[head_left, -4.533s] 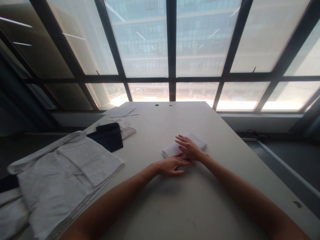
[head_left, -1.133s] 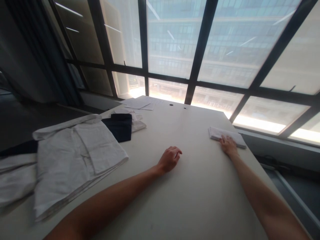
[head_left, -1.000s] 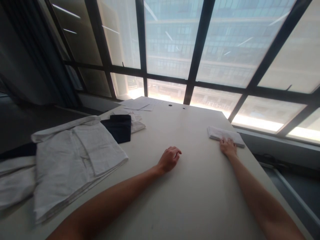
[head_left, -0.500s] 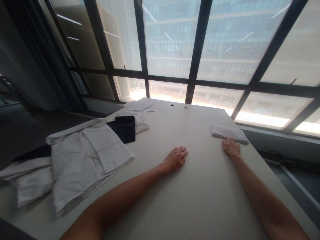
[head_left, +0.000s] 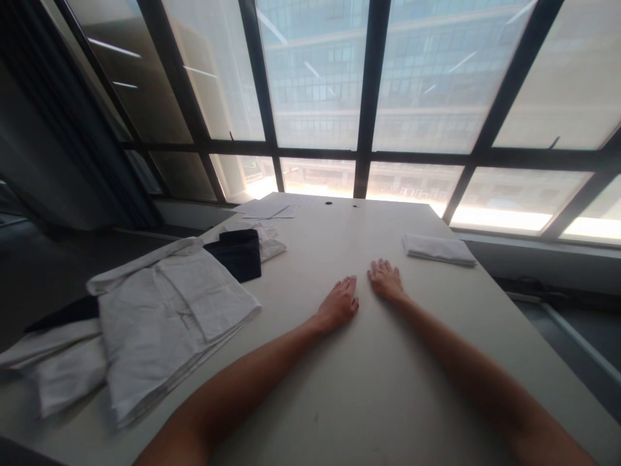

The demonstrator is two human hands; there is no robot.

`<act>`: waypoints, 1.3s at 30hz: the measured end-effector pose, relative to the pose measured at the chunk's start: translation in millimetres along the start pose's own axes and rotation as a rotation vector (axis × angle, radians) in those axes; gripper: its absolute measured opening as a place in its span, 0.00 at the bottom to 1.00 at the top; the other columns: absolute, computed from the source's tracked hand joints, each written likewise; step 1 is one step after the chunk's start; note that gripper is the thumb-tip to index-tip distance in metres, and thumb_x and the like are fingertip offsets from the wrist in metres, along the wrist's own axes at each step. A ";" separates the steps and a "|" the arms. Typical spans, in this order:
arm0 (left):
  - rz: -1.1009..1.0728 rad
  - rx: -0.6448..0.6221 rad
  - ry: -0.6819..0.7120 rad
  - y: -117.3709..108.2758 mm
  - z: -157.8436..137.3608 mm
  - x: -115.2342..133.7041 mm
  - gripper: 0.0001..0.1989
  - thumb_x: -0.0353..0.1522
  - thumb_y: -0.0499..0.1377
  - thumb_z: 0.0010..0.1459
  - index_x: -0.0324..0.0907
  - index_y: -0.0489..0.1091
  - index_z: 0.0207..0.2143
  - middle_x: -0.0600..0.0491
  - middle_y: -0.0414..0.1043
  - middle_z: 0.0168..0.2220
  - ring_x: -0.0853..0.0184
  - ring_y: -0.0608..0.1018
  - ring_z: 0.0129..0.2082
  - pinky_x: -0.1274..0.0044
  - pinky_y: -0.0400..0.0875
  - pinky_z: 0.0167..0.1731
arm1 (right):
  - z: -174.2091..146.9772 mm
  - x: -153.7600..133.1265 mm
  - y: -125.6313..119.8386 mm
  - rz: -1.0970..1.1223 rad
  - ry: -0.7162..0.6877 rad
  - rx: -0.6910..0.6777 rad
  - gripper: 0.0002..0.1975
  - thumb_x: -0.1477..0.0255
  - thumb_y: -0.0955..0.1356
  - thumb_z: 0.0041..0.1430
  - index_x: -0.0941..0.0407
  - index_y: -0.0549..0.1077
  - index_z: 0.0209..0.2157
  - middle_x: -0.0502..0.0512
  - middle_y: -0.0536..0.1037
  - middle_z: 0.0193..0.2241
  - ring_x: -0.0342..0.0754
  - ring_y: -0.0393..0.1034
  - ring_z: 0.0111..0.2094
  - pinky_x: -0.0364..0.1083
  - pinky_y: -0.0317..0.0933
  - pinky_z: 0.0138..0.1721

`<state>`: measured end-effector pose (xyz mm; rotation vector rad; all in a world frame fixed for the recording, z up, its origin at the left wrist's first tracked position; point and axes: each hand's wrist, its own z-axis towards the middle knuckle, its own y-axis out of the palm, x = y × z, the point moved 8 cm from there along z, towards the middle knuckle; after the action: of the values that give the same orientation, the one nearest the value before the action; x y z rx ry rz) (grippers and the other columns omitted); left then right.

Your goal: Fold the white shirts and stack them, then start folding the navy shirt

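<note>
In the head view, 2 bare hands reach over the smooth white table point(head_left: 334, 243). The left hand point(head_left: 338, 302) is palm down, its fingers extended and loosely together. Just beside it, the right hand point(head_left: 385, 279) spreads its fingers slightly apart. The folded white fabric rectangle point(head_left: 439, 249) lies near the table's right edge, apart from both hands. Leftward, a large folded white cloth point(head_left: 169, 323) lies beside a folded navy cloth point(head_left: 242, 257).
</note>
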<state>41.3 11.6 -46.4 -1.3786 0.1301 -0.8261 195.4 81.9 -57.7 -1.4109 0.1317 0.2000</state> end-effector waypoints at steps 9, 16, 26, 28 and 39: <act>0.028 -0.003 -0.056 -1.0 -2.0 -9.5 0.32 0.32 0.50 0.65 0.28 0.53 0.69 0.35 0.53 0.70 0.54 0.56 0.71 0.61 0.50 0.69 | -32.1 -74.2 1.6 0.203 -0.470 -0.064 0.25 0.68 0.59 0.71 0.59 0.66 0.65 0.64 0.63 0.67 0.53 0.54 0.69 0.56 0.47 0.68; 0.061 -0.026 0.014 -7.8 -7.8 -3.9 0.27 0.34 0.50 0.67 0.32 0.61 0.65 0.37 0.56 0.69 0.56 0.59 0.70 0.64 0.52 0.69 | -29.0 -58.9 10.1 0.248 -0.535 -0.011 0.26 0.70 0.63 0.66 0.56 0.67 0.64 0.64 0.66 0.66 0.56 0.58 0.67 0.59 0.50 0.67; 0.103 -0.004 0.068 -4.2 -8.1 -5.2 0.24 0.35 0.51 0.69 0.32 0.63 0.63 0.36 0.60 0.67 0.56 0.62 0.68 0.64 0.55 0.68 | -22.2 -50.2 28.9 0.218 -0.557 0.003 0.26 0.67 0.61 0.67 0.55 0.68 0.64 0.63 0.66 0.66 0.57 0.58 0.67 0.59 0.51 0.67; 0.107 -0.005 0.074 -3.7 -8.6 -4.6 0.25 0.35 0.50 0.69 0.32 0.62 0.64 0.37 0.60 0.67 0.56 0.62 0.68 0.65 0.54 0.68 | -23.5 -50.5 27.3 0.223 -0.577 0.027 0.26 0.66 0.61 0.67 0.55 0.68 0.64 0.64 0.67 0.65 0.58 0.59 0.67 0.60 0.53 0.66; 0.130 -0.201 0.060 -17.4 -25.1 -10.2 0.28 0.40 0.49 0.71 0.37 0.56 0.68 0.42 0.54 0.71 0.56 0.57 0.71 0.63 0.51 0.68 | -26.9 -52.8 21.3 0.204 -0.599 0.053 0.24 0.62 0.60 0.70 0.55 0.70 0.62 0.65 0.67 0.65 0.59 0.60 0.66 0.61 0.54 0.66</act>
<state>12.8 -2.3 -40.5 -1.5166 0.3532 -0.7610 140.0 55.3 -71.5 -1.2313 -0.2142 0.7712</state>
